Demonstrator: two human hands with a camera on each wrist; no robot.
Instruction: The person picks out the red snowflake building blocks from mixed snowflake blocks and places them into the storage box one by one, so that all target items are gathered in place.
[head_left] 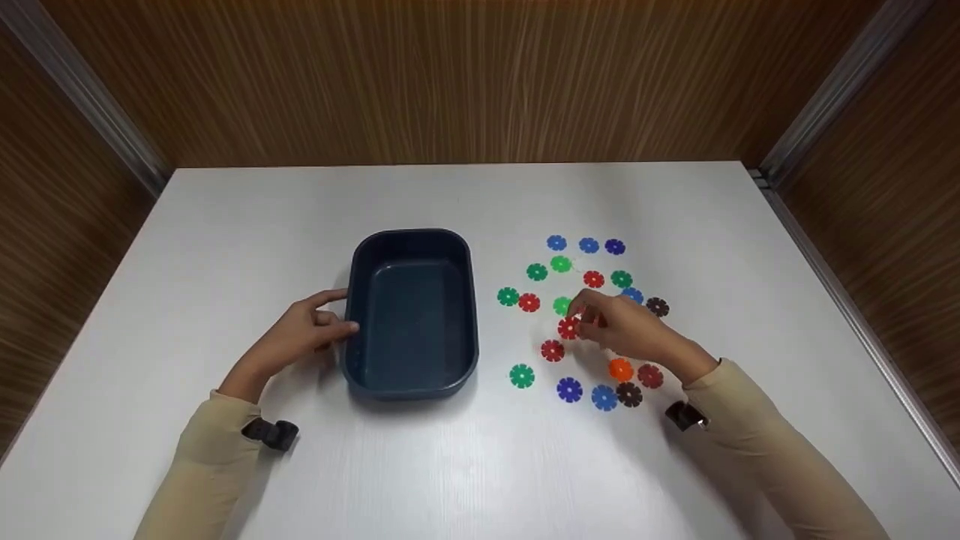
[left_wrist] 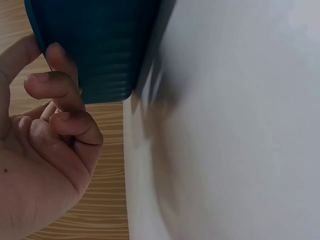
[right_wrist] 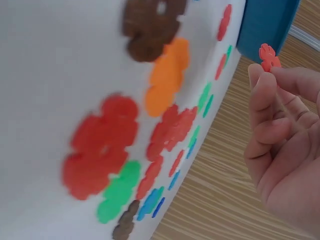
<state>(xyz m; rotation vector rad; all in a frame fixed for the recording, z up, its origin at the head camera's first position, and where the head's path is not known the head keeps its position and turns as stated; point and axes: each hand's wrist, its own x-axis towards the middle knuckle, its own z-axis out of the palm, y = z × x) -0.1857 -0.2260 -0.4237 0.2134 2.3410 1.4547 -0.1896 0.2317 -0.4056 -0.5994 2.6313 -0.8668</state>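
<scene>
A deep dark-blue rectangular tub (head_left: 414, 322) stands on the table, with its floor bare. At its left side, my left hand (head_left: 304, 334) pinches the rim between thumb and fingers; the left wrist view shows the other fingers curled by the tub's outer wall (left_wrist: 105, 60). My right hand (head_left: 619, 326) is over the loose discs, right of the tub. Between its thumb and fingertips it pinches a red notched plastic disc (right_wrist: 269, 57), raised off the table. Around and beneath that hand lie several flower-shaped discs, among them an orange disc (head_left: 621, 369) and a green disc (head_left: 522, 376).
More discs spread across the white table (head_left: 450, 465), including a blue disc (head_left: 556, 243) at the back and a brown disc (head_left: 658, 306) on the right. Wood-grain panels (head_left: 450, 82) border the table at the back and both sides.
</scene>
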